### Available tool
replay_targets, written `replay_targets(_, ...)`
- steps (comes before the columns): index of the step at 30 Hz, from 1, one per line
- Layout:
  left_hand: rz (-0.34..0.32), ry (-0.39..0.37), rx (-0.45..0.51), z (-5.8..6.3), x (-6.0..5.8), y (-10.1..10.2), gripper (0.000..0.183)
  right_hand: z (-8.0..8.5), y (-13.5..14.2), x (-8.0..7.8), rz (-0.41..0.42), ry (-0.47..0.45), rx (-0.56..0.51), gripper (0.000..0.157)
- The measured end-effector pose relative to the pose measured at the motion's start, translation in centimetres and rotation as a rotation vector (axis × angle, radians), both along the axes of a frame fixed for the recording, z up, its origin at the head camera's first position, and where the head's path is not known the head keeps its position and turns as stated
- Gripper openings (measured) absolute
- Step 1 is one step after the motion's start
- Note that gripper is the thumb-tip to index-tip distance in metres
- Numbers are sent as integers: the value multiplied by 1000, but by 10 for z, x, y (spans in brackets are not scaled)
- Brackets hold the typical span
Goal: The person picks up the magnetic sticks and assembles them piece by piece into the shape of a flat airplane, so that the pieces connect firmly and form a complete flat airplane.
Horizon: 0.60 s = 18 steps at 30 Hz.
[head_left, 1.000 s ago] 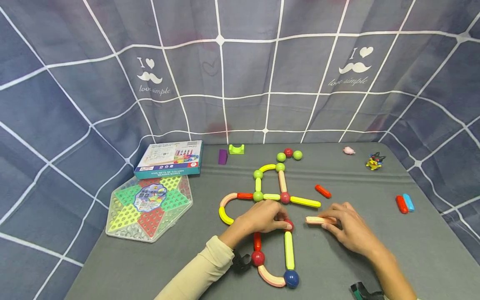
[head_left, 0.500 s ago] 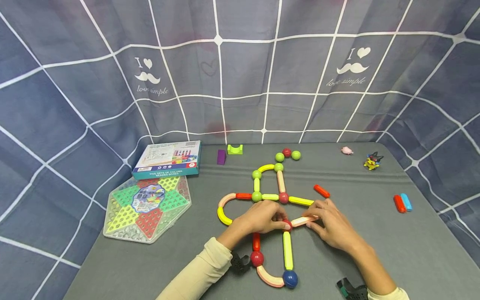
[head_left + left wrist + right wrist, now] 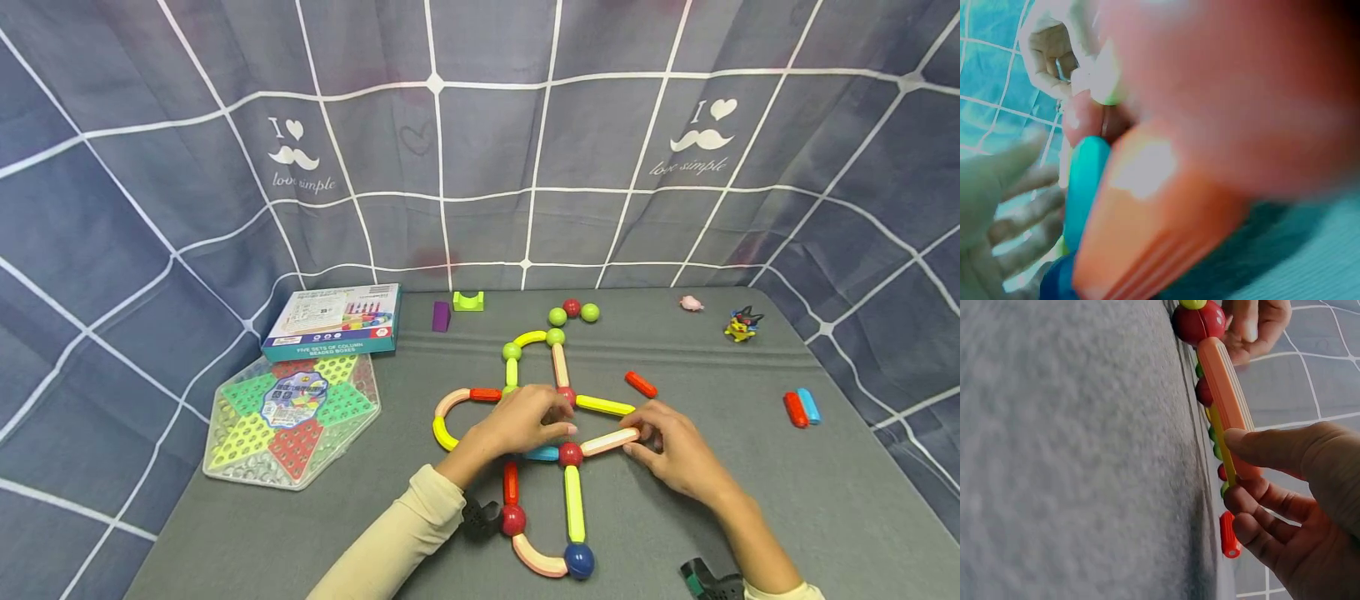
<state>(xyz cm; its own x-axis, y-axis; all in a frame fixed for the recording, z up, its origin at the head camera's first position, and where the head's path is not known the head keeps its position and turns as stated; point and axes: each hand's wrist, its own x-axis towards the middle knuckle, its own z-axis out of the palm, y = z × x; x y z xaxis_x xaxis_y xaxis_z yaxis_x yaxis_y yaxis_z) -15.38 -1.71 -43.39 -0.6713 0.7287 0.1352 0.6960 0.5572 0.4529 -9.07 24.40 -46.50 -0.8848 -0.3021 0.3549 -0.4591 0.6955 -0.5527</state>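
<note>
My right hand (image 3: 678, 446) pinches the outer end of a straight peach magnetic rod (image 3: 609, 442). In the right wrist view, its thumb lies along the ribbed rod (image 3: 1229, 394) with fingers beneath. The rod's other end meets a red ball (image 3: 571, 454). That ball also joins a light blue rod (image 3: 542, 454) and a long yellow-green rod (image 3: 575, 504), which runs down to a navy ball (image 3: 580, 561). Just above the red ball, my left hand (image 3: 521, 425) holds nothing, its fingers loosely bent and apart from the ball. It covers part of the magnetic figure.
Curved and straight rods with balls extend behind and left of the hands. A loose red rod (image 3: 641, 384) lies behind the right hand. A yellow rod (image 3: 604, 406) sticks out beside it. Farther right are red and blue rods (image 3: 808, 406); at left, a boxed game (image 3: 333, 321) and a Chinese checkers board (image 3: 292, 425).
My right hand has brought the peach rod leftward until its end meets the red ball. My left hand has let go of that ball and risen slightly away from it.
</note>
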Motion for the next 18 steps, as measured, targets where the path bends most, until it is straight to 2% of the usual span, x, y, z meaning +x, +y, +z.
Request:
replay_targets(3,93,56,-2,3,-10,0,23,-1,2,1,-1,-9,-25,32)
replay_targets(6,143,88,-49,5,-18,0,24,-1,3,1,-7,-27,-13,30)
replay_targets(11,151,111,-121,6,-24,5,22,-1,2,2,-44,-74,-4,28)
replay_targets(15,167,131,-128,5,-26,10,18,1,2,1,-78,-118,-14,38)
replay_targets(18,171,134,-122,2,-27,14,18,1,4,-1,-95,-118,1,45)
